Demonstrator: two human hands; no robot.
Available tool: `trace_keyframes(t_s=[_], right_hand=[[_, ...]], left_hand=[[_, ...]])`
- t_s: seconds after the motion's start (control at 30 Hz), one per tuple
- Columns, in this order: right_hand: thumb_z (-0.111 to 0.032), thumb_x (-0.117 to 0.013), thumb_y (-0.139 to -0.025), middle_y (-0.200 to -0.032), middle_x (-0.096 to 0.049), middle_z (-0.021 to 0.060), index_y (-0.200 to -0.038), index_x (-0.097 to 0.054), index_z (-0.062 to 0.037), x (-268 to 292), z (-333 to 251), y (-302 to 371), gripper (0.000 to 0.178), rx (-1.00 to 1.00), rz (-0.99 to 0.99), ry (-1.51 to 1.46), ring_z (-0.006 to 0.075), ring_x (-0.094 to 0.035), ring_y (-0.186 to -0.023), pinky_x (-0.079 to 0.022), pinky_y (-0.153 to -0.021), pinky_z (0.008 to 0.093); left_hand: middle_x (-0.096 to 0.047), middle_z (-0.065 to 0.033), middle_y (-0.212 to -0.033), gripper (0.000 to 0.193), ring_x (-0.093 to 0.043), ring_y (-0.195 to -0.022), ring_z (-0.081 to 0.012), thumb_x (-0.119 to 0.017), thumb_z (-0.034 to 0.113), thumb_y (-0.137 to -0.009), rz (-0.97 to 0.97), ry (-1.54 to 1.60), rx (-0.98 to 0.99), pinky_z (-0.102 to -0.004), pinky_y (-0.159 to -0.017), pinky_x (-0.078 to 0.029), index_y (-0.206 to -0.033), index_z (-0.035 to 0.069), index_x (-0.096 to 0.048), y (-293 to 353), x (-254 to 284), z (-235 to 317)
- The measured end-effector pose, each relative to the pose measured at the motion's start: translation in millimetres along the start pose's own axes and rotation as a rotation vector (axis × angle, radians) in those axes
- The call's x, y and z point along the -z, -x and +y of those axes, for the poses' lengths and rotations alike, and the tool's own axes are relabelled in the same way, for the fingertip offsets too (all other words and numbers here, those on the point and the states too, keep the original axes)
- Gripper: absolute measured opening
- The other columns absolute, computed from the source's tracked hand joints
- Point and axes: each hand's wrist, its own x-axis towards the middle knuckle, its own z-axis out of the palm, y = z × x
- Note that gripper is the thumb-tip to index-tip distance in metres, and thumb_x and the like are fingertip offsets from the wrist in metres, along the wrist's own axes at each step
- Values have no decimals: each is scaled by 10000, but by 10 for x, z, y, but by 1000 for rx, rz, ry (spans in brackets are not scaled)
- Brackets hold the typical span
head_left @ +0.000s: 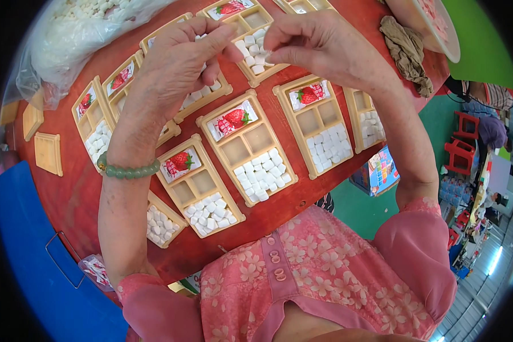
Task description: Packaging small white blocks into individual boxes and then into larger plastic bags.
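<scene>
My left hand (182, 60) is curled above the far trays, with white marshmallows showing between its fingers; a green bead bracelet circles that wrist. Thumb and forefinger of my right hand (319, 45) come together in a pinch over a far tray (263, 78) holding white marshmallows (253, 51). Whether anything sits in that pinch I cannot make out. Nearer me, a cream tray (246, 145) carries a strawberry-printed packet (232, 120), two small bare compartments and a bed of marshmallows. Similar trays (315, 117) (200, 185) flank it on both sides.
A clear plastic bag (68, 51) of white pieces lies far left on the red table (57, 188). Small cream lids or trays (48, 153) rest below it. A brown cloth (406, 54) and a pale basin (447, 34) stand far right. A blue box (376, 174) is beyond the table edge.
</scene>
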Motion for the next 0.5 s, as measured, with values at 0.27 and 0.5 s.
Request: trace_keyframes(t_s=[0.27, 0.5], right_hand=[[-50, -625, -861, -746, -598, 37, -886, -609, 29, -104, 92, 10, 84, 29, 16, 149, 81, -549, -687, -442, -614, 245], [-74, -635, -851, -645, -540, 43, -847, -590, 5, -175, 71, -20, 91, -23, 78, 195, 107, -519, -607, -427, -569, 263]], left_hand=[[-568, 45, -664, 216, -404, -467, 7, -607, 292, -911, -15, -21, 55, -149, -394, -241, -901, 79, -639, 104, -96, 35], [-575, 29, -720, 331, -420, -494, 12, -532, 371, -941, -1, 129, 113, -133, -378, -253, -974, 62, -648, 119, -87, 3]])
